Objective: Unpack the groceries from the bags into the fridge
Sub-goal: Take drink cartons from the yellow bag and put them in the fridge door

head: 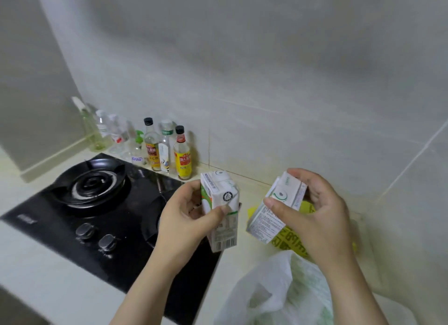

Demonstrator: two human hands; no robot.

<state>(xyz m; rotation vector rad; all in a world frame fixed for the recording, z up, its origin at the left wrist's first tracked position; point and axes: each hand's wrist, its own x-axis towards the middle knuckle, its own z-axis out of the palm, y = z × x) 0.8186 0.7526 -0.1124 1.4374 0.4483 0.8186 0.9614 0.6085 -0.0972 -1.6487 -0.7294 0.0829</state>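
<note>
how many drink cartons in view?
2. Upright carton held in the left hand, over the stove edge; tilted carton held in the right hand, above the yellow bag. More may hide inside it.

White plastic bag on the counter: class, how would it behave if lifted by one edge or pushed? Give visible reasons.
The white plastic bag looks thin and crumpled, so it would probably sag and flop rather than hold shape. Its translucent film suggests it is light. Pushed along the counter, it would likely bunch up, not slide whole.
</note>
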